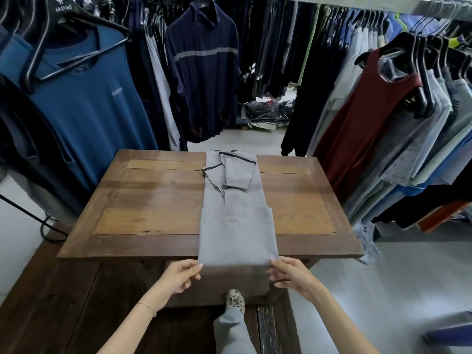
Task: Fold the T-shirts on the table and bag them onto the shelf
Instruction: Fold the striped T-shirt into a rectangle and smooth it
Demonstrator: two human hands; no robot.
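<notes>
A grey T-shirt (236, 226) lies as a long narrow strip down the middle of the wooden table (153, 200). Its sleeves with dark trim are folded in at the far end, and its near part is doubled over at the front edge. My left hand (180, 275) pinches the near left corner of the fold. My right hand (290, 274) pinches the near right corner. Both corners hang just over the table's front edge.
Racks of hanging clothes crowd the table: a blue shirt (84, 111) at left, a navy top (204, 72) behind, a maroon tank top (362, 118) at right. Bagged garments (265, 111) lie on the floor far back. My shoe (235, 301) shows below the table.
</notes>
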